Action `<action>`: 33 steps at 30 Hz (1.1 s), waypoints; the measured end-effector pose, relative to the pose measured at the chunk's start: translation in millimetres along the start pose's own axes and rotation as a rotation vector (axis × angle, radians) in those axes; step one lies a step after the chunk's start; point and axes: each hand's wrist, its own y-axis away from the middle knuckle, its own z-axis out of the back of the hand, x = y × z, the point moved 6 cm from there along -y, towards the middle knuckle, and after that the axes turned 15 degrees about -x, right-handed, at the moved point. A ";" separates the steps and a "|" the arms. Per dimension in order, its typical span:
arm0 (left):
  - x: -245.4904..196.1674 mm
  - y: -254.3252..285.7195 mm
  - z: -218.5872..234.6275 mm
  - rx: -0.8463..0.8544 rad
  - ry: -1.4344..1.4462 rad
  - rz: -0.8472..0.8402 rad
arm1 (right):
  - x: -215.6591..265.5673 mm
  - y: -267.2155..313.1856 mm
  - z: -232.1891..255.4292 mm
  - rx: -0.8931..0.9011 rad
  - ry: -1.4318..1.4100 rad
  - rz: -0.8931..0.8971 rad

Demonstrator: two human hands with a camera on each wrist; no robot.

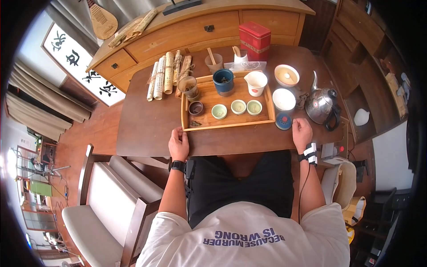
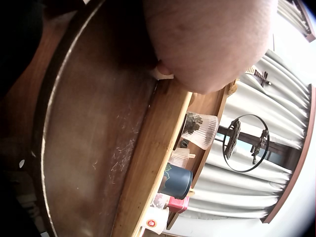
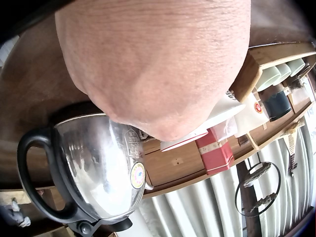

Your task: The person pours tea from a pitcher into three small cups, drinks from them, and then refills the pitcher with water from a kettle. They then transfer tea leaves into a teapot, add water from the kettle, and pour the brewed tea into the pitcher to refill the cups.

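Observation:
My left hand rests at the table's front edge, its fingertips right at the front left corner of the wooden tray. On the tray stand three pale green cups, a dark brown cup, a ribbed glass with dark leaves, a blue cup and a white pitcher. My right hand lies with loosely curled fingers on the table, beside a round blue lid. Close to it, a steel kettle fills the left of the right wrist view. Neither hand shows anything held.
Behind the right hand are a white bowl and a second bowl. Bamboo scrolls, a glass with a wooden stick and a red tin stand farther back. A padded chair is at the left.

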 end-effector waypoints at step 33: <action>1.4 -0.4 -1.4 -0.005 0.009 0.031 | 3.1 -0.9 -2.0 0.021 0.059 0.045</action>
